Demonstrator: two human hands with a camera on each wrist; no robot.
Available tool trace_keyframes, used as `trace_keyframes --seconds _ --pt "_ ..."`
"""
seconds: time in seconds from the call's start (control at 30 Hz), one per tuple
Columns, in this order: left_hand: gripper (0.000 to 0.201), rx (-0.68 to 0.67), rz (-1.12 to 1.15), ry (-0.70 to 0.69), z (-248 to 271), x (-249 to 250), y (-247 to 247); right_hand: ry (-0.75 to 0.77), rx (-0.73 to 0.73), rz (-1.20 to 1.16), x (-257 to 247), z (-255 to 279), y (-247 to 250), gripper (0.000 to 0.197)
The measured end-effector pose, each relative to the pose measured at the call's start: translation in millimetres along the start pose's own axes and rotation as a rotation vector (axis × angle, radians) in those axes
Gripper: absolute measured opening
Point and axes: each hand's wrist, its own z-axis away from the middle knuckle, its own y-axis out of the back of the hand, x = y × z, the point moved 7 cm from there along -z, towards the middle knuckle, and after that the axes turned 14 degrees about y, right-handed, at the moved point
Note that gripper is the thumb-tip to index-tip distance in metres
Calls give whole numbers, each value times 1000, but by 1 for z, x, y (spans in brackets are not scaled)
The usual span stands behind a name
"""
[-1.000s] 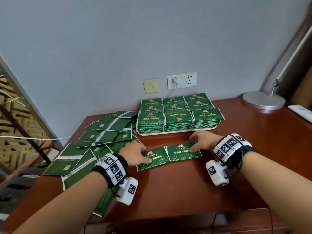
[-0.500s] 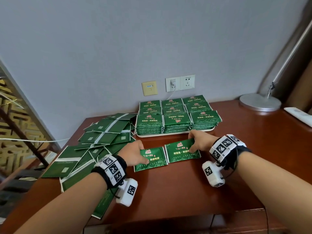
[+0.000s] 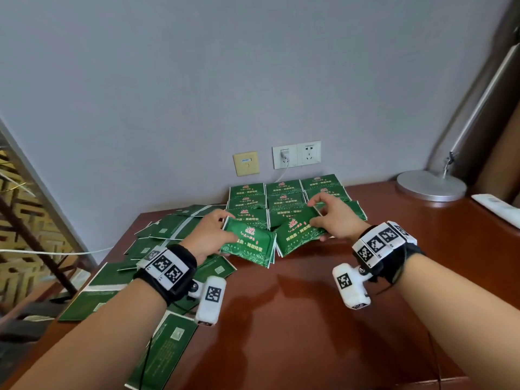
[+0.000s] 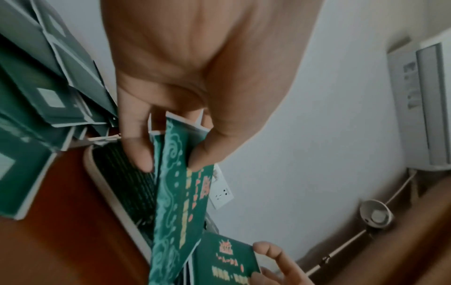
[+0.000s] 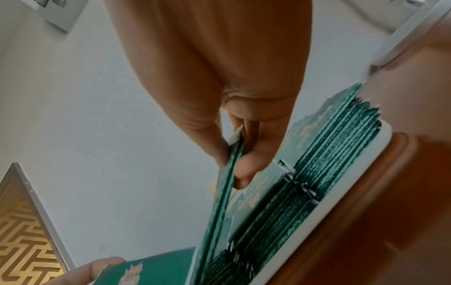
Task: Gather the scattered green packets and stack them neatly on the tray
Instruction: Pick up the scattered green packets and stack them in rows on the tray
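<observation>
My left hand (image 3: 216,230) pinches the left edge of a green packet (image 3: 249,243) and holds it tilted above the table; the left wrist view shows thumb and fingers clamped on that packet (image 4: 175,192). My right hand (image 3: 327,218) pinches a second green packet (image 3: 298,235) by its right edge, lifted beside the first; in the right wrist view this packet (image 5: 219,194) is edge-on. Just behind them the white tray (image 5: 354,183) carries neat stacks of green packets (image 3: 284,190). Scattered packets (image 3: 168,229) cover the table's left side.
The red-brown table (image 3: 295,319) runs to a grey wall with sockets (image 3: 297,154). A lamp base (image 3: 432,184) sits at the back right, a white remote (image 3: 495,206) beyond it. One packet (image 3: 166,353) lies near the front left edge.
Both packets lay flat on the table under my fingers; now each hand has lifted its packet off the table and carried it back toward the tray.
</observation>
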Motion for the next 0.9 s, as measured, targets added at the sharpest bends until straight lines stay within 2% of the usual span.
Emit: trace_keyframes --seconds 0.13,0.27,0.4,0.47,0.53,0.9 --pt "53 53 145 -14 -22 24 10 57 155 19 -3 -27 20 19" --pt "53 101 343 32 -57 38 21 56 212 17 3 -60 29 15" --pt "39 150 405 42 -93 47 32 7 250 -23 17 -99 33 13" --pt "22 152 396 52 -109 51 34 -21 254 -27 25 -118 33 14" --pt "13 180 392 62 -128 53 38 -56 261 -30 34 -138 33 15" --pt "24 119 352 139 -211 50 36 -242 148 -43 70 -203 14 23"
